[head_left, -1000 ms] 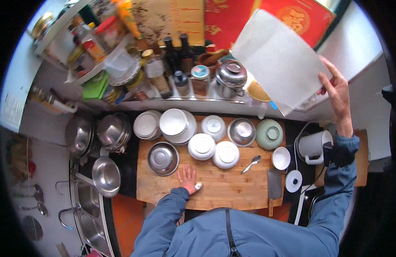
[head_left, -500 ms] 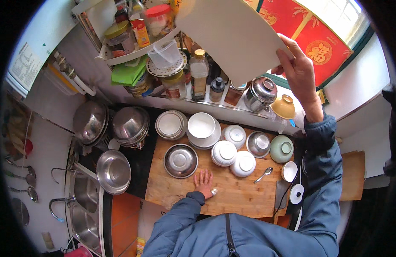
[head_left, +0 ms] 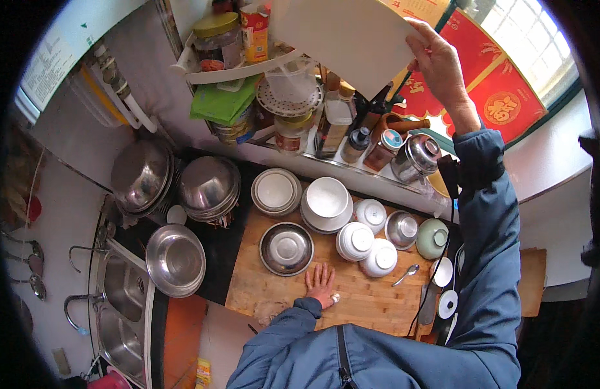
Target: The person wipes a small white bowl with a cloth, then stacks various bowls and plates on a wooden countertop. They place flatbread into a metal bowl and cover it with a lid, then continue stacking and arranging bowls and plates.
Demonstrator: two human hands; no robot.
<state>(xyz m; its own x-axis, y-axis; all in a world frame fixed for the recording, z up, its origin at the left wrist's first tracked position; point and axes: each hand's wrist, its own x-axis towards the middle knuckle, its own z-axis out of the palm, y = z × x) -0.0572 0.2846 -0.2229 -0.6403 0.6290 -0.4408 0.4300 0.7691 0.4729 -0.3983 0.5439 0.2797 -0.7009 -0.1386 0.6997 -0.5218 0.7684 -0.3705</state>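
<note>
- Daylight enters through the window (head_left: 536, 48) at upper right, where the panes are blown out to near white.
- The wooden bench (head_left: 371, 301) is evenly lit, with soft, short shadows beside the bowls.
- The steel bowls (head_left: 176, 259) on the left carry broad, pale reflections.
- The left side, around the sink (head_left: 121, 298), is dimmer.
- Strong fisheye bending curves the shelf edge (head_left: 248, 68) and the wall; a black rim rings the view.
- Focus is fairly sharp at centre and softer toward the edges.
</note>
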